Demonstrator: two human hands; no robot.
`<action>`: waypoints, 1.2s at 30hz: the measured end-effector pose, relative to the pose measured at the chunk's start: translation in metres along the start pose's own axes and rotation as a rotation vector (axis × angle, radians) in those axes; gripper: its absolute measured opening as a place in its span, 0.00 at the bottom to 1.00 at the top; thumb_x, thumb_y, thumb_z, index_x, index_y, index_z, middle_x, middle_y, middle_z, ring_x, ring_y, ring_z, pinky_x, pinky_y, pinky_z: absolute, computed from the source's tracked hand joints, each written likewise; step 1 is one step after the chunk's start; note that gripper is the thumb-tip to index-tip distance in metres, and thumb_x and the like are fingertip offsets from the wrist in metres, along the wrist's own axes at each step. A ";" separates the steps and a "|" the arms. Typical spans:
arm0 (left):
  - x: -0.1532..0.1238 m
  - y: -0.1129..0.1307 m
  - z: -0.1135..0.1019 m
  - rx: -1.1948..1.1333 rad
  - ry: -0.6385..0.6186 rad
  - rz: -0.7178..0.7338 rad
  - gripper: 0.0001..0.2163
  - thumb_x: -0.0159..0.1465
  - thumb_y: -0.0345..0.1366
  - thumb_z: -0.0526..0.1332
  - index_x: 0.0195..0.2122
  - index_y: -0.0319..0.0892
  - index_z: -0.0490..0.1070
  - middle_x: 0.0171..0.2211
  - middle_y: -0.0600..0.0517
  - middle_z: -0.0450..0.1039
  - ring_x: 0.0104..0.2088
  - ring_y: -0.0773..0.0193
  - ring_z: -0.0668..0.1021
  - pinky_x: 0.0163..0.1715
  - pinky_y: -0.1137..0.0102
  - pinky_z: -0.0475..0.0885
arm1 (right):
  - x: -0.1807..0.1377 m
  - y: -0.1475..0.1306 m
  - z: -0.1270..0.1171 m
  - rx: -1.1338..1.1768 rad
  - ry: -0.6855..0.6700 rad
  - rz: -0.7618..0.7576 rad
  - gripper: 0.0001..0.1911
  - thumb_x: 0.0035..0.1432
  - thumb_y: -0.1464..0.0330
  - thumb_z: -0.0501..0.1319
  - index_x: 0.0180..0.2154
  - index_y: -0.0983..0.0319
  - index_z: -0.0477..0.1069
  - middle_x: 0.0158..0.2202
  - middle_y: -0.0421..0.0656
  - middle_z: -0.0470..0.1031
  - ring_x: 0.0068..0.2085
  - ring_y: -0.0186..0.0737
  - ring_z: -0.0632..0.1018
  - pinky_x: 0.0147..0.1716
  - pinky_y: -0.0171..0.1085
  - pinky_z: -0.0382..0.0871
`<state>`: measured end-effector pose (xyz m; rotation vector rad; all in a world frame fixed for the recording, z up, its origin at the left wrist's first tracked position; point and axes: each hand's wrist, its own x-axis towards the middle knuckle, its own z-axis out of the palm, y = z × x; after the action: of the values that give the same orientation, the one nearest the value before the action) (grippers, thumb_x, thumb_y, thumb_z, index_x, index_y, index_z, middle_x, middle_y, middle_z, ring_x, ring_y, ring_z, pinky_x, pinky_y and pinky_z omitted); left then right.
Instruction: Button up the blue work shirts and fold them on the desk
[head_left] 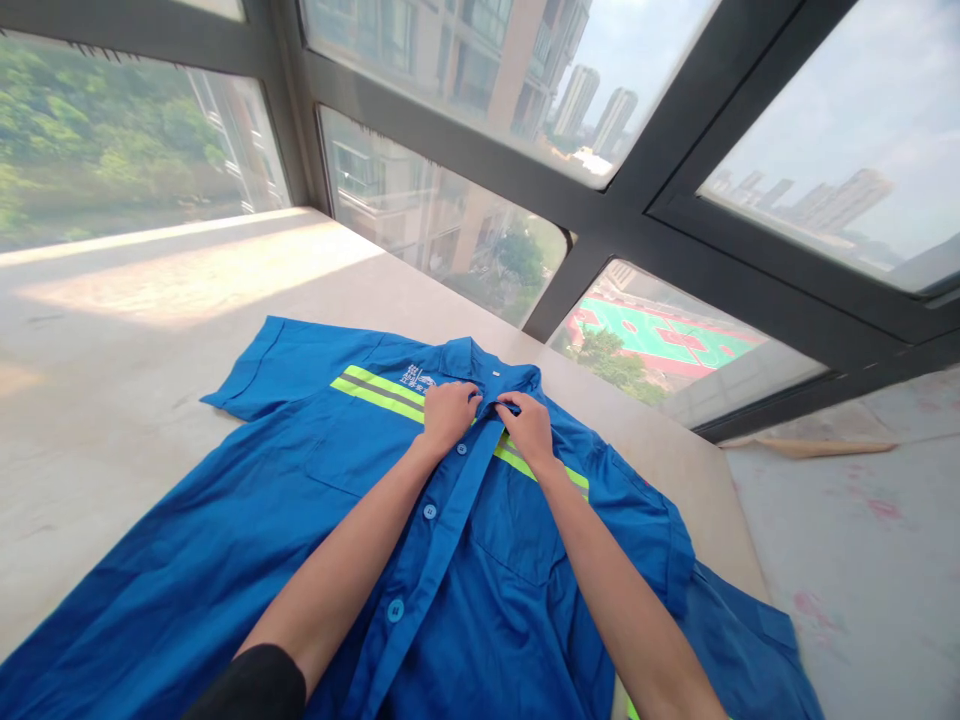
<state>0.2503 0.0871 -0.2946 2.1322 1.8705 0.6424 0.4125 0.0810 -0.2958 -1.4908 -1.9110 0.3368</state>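
Observation:
A blue short-sleeved work shirt (pixel 247 510) with yellow-green and grey reflective bands lies spread out, its collar toward the window. Its front is unfastened below my hands, with several blue buttons (pixel 430 511) showing along one edge. Just under the collar (pixel 456 357), my left hand (pixel 450 412) pinches the placket edge on the button side. Opposite it, my right hand (pixel 527 428) grips the top of the other placket strip (pixel 442 570) between thumb and fingers. The fingertips are close together but apart. Whether a button sits between them is hidden.
The shirt rests on a pale stone window ledge (pixel 150 290), sunlit at the far left. Dark window frames (pixel 450 120) rise behind it. At the right is a white, flower-patterned surface (pixel 855 540). More blue cloth (pixel 750 640) lies under the shirt's right side.

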 end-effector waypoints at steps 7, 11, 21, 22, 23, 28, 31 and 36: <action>0.006 -0.002 -0.001 -0.114 0.027 -0.102 0.11 0.66 0.40 0.57 0.39 0.47 0.79 0.39 0.50 0.81 0.41 0.57 0.80 0.39 0.67 0.69 | 0.028 0.005 0.007 -0.117 -0.050 -0.117 0.08 0.59 0.67 0.62 0.40 0.58 0.77 0.42 0.46 0.79 0.45 0.48 0.78 0.47 0.46 0.71; 0.010 0.000 -0.004 -0.240 0.025 -0.148 0.10 0.65 0.39 0.58 0.38 0.46 0.79 0.39 0.51 0.81 0.40 0.58 0.79 0.38 0.69 0.70 | 0.033 0.013 0.004 -0.028 -0.126 -0.234 0.09 0.59 0.72 0.59 0.39 0.58 0.77 0.43 0.45 0.77 0.47 0.45 0.77 0.48 0.44 0.71; 0.013 0.000 -0.007 -0.424 0.001 -0.178 0.08 0.63 0.34 0.59 0.35 0.44 0.80 0.35 0.50 0.81 0.38 0.60 0.80 0.41 0.70 0.71 | 0.029 0.012 0.008 -0.012 -0.049 -0.329 0.09 0.60 0.72 0.57 0.36 0.58 0.76 0.37 0.44 0.75 0.40 0.43 0.77 0.39 0.39 0.72; 0.014 0.001 -0.007 -0.440 -0.003 -0.191 0.08 0.63 0.34 0.60 0.35 0.43 0.80 0.35 0.50 0.81 0.38 0.60 0.80 0.41 0.70 0.71 | 0.029 0.012 0.009 -0.012 -0.042 -0.344 0.09 0.60 0.73 0.57 0.36 0.58 0.76 0.37 0.44 0.75 0.40 0.42 0.77 0.39 0.39 0.72; 0.015 0.001 -0.007 -0.454 -0.008 -0.203 0.08 0.63 0.34 0.59 0.35 0.43 0.80 0.35 0.50 0.81 0.38 0.61 0.80 0.40 0.70 0.71 | 0.028 0.012 0.011 -0.008 -0.033 -0.361 0.09 0.60 0.73 0.57 0.36 0.58 0.75 0.37 0.44 0.75 0.40 0.42 0.77 0.39 0.39 0.72; 0.018 0.003 -0.006 -0.475 -0.037 -0.233 0.09 0.63 0.35 0.59 0.37 0.43 0.80 0.36 0.50 0.81 0.39 0.60 0.80 0.40 0.70 0.71 | 0.025 0.018 0.015 0.026 0.004 -0.420 0.10 0.61 0.73 0.56 0.37 0.57 0.75 0.36 0.44 0.74 0.41 0.42 0.77 0.40 0.38 0.72; 0.019 0.002 -0.005 -0.486 -0.053 -0.232 0.10 0.63 0.35 0.59 0.37 0.44 0.80 0.37 0.50 0.82 0.40 0.60 0.80 0.41 0.70 0.71 | 0.024 0.021 0.018 0.026 0.034 -0.442 0.10 0.63 0.73 0.56 0.37 0.57 0.76 0.37 0.44 0.74 0.40 0.42 0.77 0.40 0.38 0.73; 0.021 -0.001 -0.004 -0.536 -0.080 -0.199 0.11 0.63 0.33 0.58 0.39 0.42 0.80 0.39 0.50 0.82 0.42 0.60 0.80 0.43 0.71 0.72 | 0.023 0.021 0.021 0.033 0.093 -0.477 0.10 0.64 0.71 0.56 0.38 0.57 0.76 0.36 0.44 0.75 0.41 0.41 0.77 0.41 0.38 0.73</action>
<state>0.2490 0.1072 -0.2877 1.5873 1.6084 0.8774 0.4118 0.1135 -0.3156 -0.9665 -2.0966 0.0782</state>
